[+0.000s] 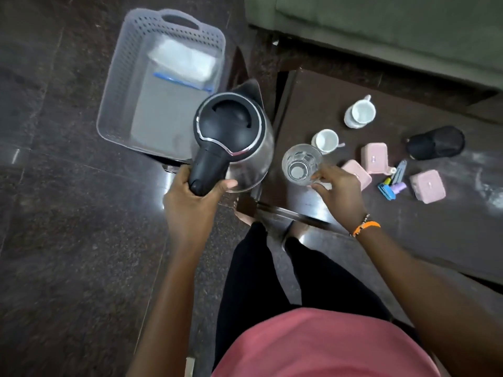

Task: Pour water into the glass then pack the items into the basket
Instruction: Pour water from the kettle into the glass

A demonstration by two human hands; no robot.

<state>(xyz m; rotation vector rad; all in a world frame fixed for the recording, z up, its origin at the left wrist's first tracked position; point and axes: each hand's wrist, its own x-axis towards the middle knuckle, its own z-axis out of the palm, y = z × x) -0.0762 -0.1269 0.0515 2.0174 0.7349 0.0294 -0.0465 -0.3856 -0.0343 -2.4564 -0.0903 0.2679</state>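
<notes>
Nearest me, the person is standing at the table's corner, and the left hand (pixel 190 197) is wrapping its fingers tight around the black handle of the kettle (pixel 234 134), carrying it off the table's edge with the lid closed and the spout aiming toward twelve o'clock, away from the target. At three o'clock from the kettle, just beside it, the glass (pixel 302 164) is standing upright on the dark table (pixel 313 202); the right hand (pixel 340 186) is pinching its wall with fingertips and thumb, steadying it. The glass is looking empty or nearly so, though through clear walls I cannot be sure.

Farther along the table, toward two and three o'clock, two white cups (pixel 326 140) are sitting near the glass, with pink boxes (pixel 374 157), some small coloured clips (pixel 392 183) and a black cap (pixel 435 142) beyond. At eleven o'clock from the kettle, the grey basket (pixel 114 104) is waiting on the floor with a flat pouch already lying inside.

The risk from here, as I judge it: the spout is pointing the wrong way, so the kettle needs swinging round, and a hurried tilt could send water over the narrow rim onto the table and the pink boxes. The light fingertip hold could also let the glass tip if the spout knocks it.
</notes>
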